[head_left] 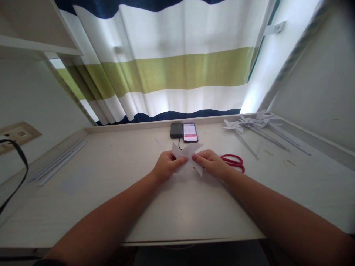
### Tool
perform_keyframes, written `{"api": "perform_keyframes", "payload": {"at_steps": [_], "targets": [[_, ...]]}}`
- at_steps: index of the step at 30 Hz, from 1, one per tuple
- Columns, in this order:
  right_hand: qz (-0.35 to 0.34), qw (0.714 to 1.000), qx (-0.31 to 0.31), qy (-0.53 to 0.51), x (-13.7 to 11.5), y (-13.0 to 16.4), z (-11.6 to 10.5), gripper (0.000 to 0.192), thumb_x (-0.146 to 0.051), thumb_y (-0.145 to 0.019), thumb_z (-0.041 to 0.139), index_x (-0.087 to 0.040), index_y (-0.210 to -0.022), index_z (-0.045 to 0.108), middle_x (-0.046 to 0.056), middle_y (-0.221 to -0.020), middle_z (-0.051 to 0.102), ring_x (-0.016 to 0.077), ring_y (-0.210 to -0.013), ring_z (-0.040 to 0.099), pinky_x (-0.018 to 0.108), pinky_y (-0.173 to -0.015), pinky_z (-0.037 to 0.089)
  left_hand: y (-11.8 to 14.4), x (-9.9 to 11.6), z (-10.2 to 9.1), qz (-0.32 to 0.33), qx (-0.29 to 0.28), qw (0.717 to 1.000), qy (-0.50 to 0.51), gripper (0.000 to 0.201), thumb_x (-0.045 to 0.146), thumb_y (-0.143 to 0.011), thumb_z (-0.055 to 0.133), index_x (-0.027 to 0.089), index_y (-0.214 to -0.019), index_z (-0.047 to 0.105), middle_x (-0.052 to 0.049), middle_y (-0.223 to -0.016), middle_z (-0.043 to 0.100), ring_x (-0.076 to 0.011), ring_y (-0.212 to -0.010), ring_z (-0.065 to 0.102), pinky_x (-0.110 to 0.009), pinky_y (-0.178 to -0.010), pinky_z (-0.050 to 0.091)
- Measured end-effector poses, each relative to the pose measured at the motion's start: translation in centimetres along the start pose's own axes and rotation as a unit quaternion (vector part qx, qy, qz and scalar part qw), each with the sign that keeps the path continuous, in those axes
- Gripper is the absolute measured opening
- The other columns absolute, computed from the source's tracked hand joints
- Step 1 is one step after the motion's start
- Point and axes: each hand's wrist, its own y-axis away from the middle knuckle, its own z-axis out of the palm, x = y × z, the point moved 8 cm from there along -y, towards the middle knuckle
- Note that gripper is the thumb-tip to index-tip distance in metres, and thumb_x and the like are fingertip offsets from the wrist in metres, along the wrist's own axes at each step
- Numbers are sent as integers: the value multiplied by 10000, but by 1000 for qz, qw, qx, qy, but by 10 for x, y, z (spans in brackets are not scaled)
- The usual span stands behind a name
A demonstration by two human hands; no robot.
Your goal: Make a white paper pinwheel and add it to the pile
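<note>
A white cut paper piece point(187, 153) with pointed flaps lies at the middle of the pale desk point(177, 207). My left hand point(166, 165) pinches its left side, thumb and fingers pressed on the paper. My right hand point(211, 163) pinches its right side, thumb tip meeting the paper near the centre. Both forearms rest over the desk's front part. Red-handled scissors point(234, 162) lie just right of my right hand, partly hidden behind it.
A phone point(190, 132) with a lit screen and a dark power bank point(176, 130) sit at the desk's back edge. Several white paper pinwheels on sticks point(253, 123) lie at the back right. White paper sticks point(59, 160) lie at the left. A striped curtain point(172, 70) hangs behind.
</note>
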Motion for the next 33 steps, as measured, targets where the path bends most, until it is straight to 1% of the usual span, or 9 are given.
{"api": "perform_keyframes", "payload": {"at_steps": [4, 7, 11, 17, 22, 28, 30, 33], "targets": [[-11, 1000, 5, 29, -3, 0, 0, 460, -528, -838, 510, -138, -602, 568, -17, -506, 491, 94, -473, 431, 216, -456, 315, -1, -1, 0, -3, -6, 1000, 14, 327, 361, -629, 770, 85, -794, 714, -72, -745, 705, -175, -626, 629, -260, -578, 474], [-16, 1000, 0, 25, -5, 1, 0, 470, -526, -847, 497, -140, -586, 556, -20, -493, 473, 90, -460, 419, 217, -449, 301, -1, -1, 1, -6, -15, 1000, 20, 317, 357, -635, 768, 89, -795, 713, -65, -734, 703, -166, -615, 625, -254, -573, 470], [-35, 999, -10, 19, -7, 1, -2, 469, -513, -840, 515, -143, -553, 541, -13, -499, 483, 92, -473, 426, 221, -468, 308, -2, 0, -2, -7, -9, 1000, 17, 323, 348, -633, 771, 83, -806, 710, -66, -736, 698, -163, -618, 621, -248, -571, 465], [-47, 998, -1, 39, -10, 0, -5, 441, -480, -850, 512, -142, -568, 549, -8, -517, 492, 96, -497, 431, 223, -483, 313, -4, -3, -5, -15, -12, 999, 32, 365, 357, -632, 769, 69, -848, 703, -93, -755, 699, -181, -626, 627, -270, -574, 473], [-58, 997, -35, 39, -14, 2, 0, 407, -447, -842, 531, -143, -572, 553, 1, -539, 515, 101, -514, 447, 222, -491, 327, -7, -8, -7, -12, 4, 998, 58, 368, 358, -607, 780, 68, -818, 699, -95, -739, 696, -185, -614, 626, -283, -584, 476], [-52, 997, -39, 41, -17, 2, 0, 416, -460, -840, 526, -146, -568, 543, 6, -547, 520, 110, -532, 461, 229, -513, 353, -8, -8, -7, -5, 8, 998, 58, 365, 364, -606, 778, 71, -810, 698, -93, -746, 693, -189, -626, 627, -288, -594, 476], [-50, 998, -41, 28, -17, 3, 1, 407, -472, -834, 534, -138, -605, 568, 10, -576, 536, 113, -549, 472, 228, -519, 359, -6, -6, -7, 1, 9, 999, 46, 355, 363, -613, 774, 76, -809, 700, -87, -747, 692, -180, -626, 622, -278, -589, 469], [-39, 998, -40, -6, -13, 2, 4, 347, -464, -811, 577, -128, -746, 628, 27, -687, 596, 130, -613, 523, 230, -549, 391, -4, -2, -3, 15, -1, 1000, 13, 323, 351, -631, 768, 82, -797, 702, -75, -745, 689, -163, -625, 608, -258, -576, 454]]}}
